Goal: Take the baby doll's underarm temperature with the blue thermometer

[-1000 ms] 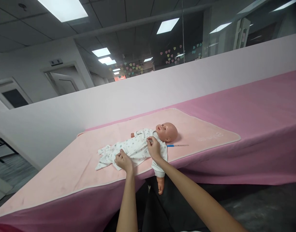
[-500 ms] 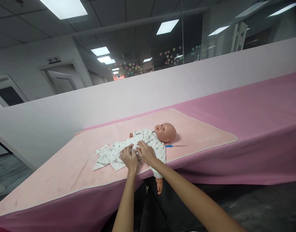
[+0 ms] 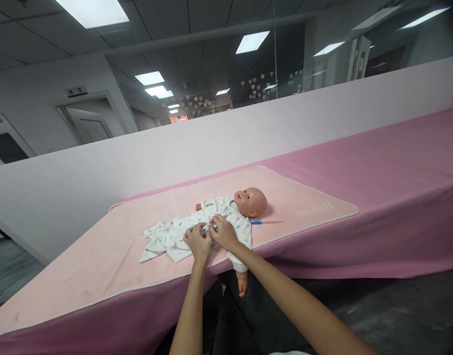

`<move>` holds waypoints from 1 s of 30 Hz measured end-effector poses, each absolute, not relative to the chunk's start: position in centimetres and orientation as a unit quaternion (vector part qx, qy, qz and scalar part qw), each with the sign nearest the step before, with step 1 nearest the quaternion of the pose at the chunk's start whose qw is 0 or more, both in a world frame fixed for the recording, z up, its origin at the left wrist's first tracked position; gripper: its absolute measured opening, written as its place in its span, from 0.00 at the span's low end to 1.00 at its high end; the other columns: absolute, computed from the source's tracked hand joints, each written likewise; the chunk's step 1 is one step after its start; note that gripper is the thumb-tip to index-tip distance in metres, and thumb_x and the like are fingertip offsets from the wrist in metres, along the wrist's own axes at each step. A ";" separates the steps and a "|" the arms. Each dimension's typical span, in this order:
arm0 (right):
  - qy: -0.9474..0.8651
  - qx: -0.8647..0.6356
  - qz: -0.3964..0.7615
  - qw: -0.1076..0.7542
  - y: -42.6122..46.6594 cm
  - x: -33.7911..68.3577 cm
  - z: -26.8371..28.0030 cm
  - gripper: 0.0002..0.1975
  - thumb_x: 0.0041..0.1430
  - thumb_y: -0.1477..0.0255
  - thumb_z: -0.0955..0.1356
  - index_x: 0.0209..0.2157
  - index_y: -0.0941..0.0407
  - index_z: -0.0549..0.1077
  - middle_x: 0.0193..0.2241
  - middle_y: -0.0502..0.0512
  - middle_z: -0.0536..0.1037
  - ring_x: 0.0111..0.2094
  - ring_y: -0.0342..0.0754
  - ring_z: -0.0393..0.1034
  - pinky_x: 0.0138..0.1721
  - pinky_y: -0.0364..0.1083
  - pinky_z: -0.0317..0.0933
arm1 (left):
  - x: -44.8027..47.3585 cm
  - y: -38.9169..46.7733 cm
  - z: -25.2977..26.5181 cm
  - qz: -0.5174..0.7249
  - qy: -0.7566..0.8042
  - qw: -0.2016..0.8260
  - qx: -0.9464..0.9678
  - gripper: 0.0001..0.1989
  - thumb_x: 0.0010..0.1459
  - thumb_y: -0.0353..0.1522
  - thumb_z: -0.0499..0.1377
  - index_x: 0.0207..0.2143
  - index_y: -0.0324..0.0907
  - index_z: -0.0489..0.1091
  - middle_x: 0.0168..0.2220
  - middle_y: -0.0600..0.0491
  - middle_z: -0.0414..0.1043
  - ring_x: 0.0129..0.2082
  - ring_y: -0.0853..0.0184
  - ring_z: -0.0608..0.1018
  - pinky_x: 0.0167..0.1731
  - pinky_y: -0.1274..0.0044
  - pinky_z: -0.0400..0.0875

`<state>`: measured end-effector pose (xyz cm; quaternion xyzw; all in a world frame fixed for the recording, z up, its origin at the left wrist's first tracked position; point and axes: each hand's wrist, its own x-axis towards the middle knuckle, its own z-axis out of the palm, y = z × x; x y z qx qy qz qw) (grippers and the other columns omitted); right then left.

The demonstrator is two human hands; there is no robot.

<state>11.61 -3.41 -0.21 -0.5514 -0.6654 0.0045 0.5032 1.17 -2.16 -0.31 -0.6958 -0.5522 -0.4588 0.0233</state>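
Note:
A baby doll lies on its back with its head to the right. It wears a white printed baby outfit. Over the doll's belly, my left hand has its fingers pinched on the outfit. Close beside it, my right hand also pinches the cloth, its fingertips almost meeting those of the left. A thin white bit of the outfit, perhaps a tie, shows between the two hands; its exact form is too small to tell. One doll arm hangs over the near edge.
Under the doll is a peach mat with a pale border. A blue-ended thin stick, perhaps a thermometer or pen, rests near the doll's head. The pink cloth covers the table, and a white low wall runs behind it.
My fingers have shifted slightly and a thin white piece of cloth now shows between them. The doll lies as before, and the view has moved a little.

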 end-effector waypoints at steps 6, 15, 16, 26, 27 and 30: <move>-0.668 -0.542 0.015 0.510 -3.3 11.8 -0.4 0.05 0.56 0.73 0.60 0.33 0.55 0.67 0.34 0.51 0.70 0.33 0.43 0.64 0.32 0.41 0.55 | 1.3 -2.4 -0.2 -0.450 -0.551 0.025 -0.702 0.08 0.49 0.32 0.53 0.33 0.46 0.69 0.35 0.51 0.73 0.42 0.58 0.67 0.46 0.65 0.51; -0.647 -0.539 0.049 0.538 -3.0 11.9 -0.3 0.06 0.56 0.73 0.61 0.31 0.55 0.68 0.32 0.51 0.71 0.32 0.43 0.65 0.34 0.41 0.56 | 1.3 -2.4 -0.1 -0.465 -0.541 0.026 -0.700 0.09 0.50 0.37 0.54 0.33 0.46 0.69 0.35 0.52 0.73 0.40 0.60 0.69 0.46 0.65 0.53; -0.646 -0.538 0.050 0.539 -3.0 11.8 -0.3 0.06 0.56 0.73 0.61 0.31 0.55 0.69 0.32 0.51 0.71 0.32 0.43 0.65 0.34 0.41 0.56 | 1.3 -2.3 -0.2 -0.473 -0.542 0.020 -0.694 0.09 0.50 0.37 0.54 0.33 0.46 0.70 0.34 0.52 0.73 0.40 0.60 0.69 0.47 0.65 0.53; -0.648 -0.533 0.056 0.541 -3.0 11.8 -0.2 0.06 0.57 0.72 0.61 0.31 0.55 0.69 0.32 0.50 0.71 0.33 0.43 0.66 0.34 0.41 0.56 | 0.5 -1.6 -0.2 -0.538 -0.515 -0.054 -0.665 0.10 0.46 0.37 0.57 0.30 0.46 0.74 0.30 0.54 0.76 0.35 0.62 0.75 0.42 0.70 0.63; -0.648 -0.532 0.056 0.541 -3.0 11.8 -0.2 0.06 0.57 0.72 0.61 0.31 0.55 0.69 0.32 0.50 0.71 0.32 0.43 0.66 0.34 0.41 0.56 | 0.5 -1.6 -0.2 -0.540 -0.511 -0.056 -0.666 0.10 0.46 0.37 0.57 0.30 0.46 0.74 0.30 0.54 0.76 0.34 0.62 0.75 0.42 0.70 0.64; -0.650 -0.532 0.057 0.539 -3.1 11.9 -0.1 0.06 0.57 0.72 0.61 0.31 0.55 0.69 0.32 0.51 0.71 0.32 0.43 0.66 0.33 0.41 0.57 | 0.5 -1.5 -0.2 -0.547 -0.506 -0.061 -0.664 0.09 0.45 0.37 0.57 0.29 0.46 0.74 0.29 0.54 0.76 0.34 0.62 0.75 0.39 0.70 0.65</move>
